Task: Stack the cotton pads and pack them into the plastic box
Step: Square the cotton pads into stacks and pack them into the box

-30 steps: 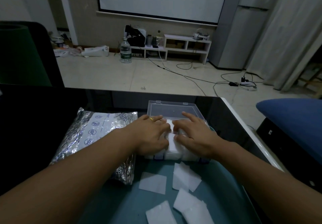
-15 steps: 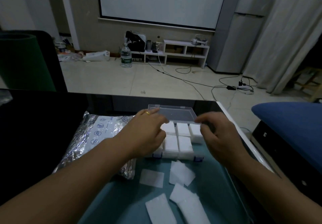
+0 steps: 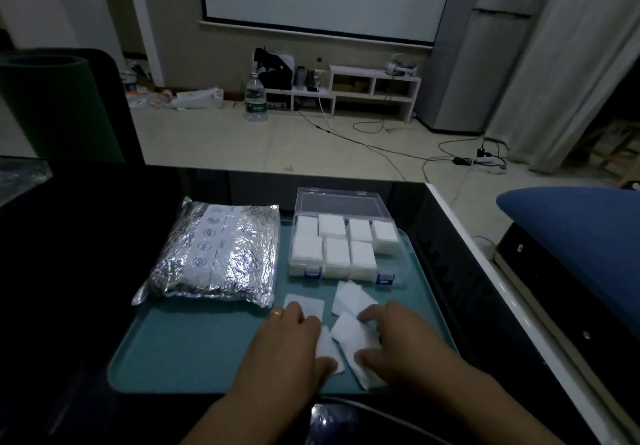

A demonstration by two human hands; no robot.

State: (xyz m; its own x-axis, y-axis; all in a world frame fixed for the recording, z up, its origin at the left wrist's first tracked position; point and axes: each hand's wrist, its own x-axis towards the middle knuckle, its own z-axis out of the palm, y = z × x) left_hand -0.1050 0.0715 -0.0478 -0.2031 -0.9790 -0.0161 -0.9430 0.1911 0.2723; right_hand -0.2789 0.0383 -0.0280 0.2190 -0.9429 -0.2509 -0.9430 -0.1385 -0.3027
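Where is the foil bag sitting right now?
In the head view, the foil bag lies on the teal tray's left side, just left of the plastic box.

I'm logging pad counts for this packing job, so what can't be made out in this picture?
- Head view: pads under the left hand and right hand, partly covered.
- Plastic box front-right compartment: contents unclear through glare.
- Foil bag print: too small and dim.

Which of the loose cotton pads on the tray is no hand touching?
The tilted pad just in front of the plastic box. The left hand and right hand rest on the others.
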